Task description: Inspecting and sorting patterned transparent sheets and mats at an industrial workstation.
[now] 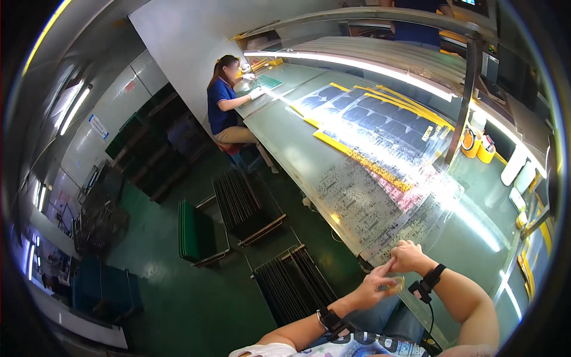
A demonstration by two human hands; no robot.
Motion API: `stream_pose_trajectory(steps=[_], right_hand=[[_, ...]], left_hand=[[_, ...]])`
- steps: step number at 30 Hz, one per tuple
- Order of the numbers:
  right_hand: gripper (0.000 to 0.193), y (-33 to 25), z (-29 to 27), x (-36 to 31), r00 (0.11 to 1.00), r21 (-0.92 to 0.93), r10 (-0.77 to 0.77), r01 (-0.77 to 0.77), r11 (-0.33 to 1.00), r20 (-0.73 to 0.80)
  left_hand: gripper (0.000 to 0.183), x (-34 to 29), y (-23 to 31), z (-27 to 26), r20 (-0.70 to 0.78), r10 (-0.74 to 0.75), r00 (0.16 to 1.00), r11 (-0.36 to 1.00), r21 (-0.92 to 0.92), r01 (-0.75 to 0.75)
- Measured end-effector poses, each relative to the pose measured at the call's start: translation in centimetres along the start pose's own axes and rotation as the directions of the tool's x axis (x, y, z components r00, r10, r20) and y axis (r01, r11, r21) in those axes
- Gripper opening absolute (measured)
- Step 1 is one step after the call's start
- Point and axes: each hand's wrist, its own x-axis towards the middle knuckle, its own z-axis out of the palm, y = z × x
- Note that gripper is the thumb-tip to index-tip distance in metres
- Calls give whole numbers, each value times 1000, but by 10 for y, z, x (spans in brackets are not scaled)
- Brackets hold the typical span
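Observation:
My left hand (373,287) is closed around what looks like a small yellowish roll of tape (398,287), just off the table's near edge. Its outstretched fingertips meet my right hand (410,257). The right hand's fingers are curled and pressed together; anything between them is too small or hidden to make out. Beneath and beyond the right hand lies a clear film sheet printed with fine dark circuit patterns (357,196). A pinkish patterned sheet (410,193) shows further right, with a yellow-edged strip (363,162) along it.
Dark patterned films with yellow borders (380,113) cover the far part of the lit glass-topped table (279,134). Tape rolls (479,146) and bottles (517,169) stand at the right. A gloved co-worker (223,107) sits at the far end. Racks of panels (291,282) stand on the floor left.

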Motion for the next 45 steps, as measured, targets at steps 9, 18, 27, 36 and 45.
stream_pose_trajectory(steps=[9,18,27,36,45], right_hand=[[43,-19,-22,-49,997,940,-64,-11,342,35],[29,116,-34,-69,938,833,275,28,552,-213],[31,288,-64,-91,521,439,740,-596,673,-426],[55,267,-113,55,756,415,444,-250,875,-480],[23,258,-123,55,872,450,387,-228,864,-301]], left_hand=[[23,12,40,-44,-285,218,933,853,520,-41],[61,54,45,-2,-107,378,920,753,613,-238],[47,-12,-18,-29,-593,-28,805,800,469,374],[31,1,-28,-46,-234,-804,547,531,-695,484],[26,-5,-38,-57,-526,-663,533,744,-384,546]])
